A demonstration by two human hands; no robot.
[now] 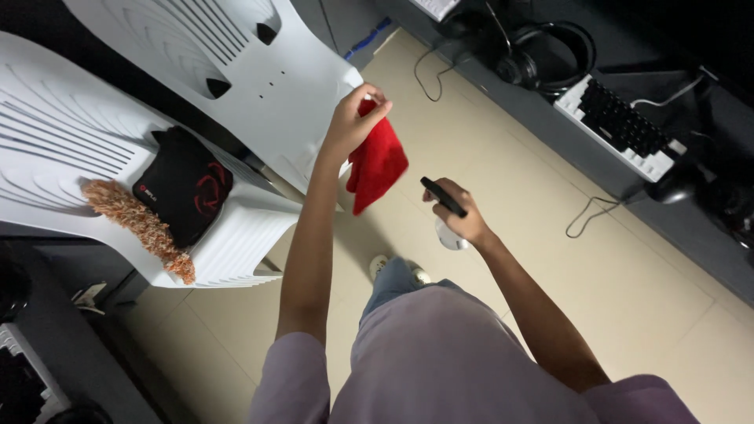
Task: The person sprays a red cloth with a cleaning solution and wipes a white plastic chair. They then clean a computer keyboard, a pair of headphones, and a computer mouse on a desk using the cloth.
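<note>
Two hands raised over the tiled floor [487, 102], head view. Left hand [351, 124] pinched shut on a red cloth [378, 165], which hangs beside the white chair [259, 86]. Right hand [463, 213] closed around a black-topped spray bottle [446, 206]. Black mouse pad [182, 184] and orange duster [141, 226] lie on a second chair [55, 149].

Dim room, dark corners; sharp focus

red cloth [377, 165] hanging crumpled, black-topped white spray bottle [448, 216] tilted
</note>
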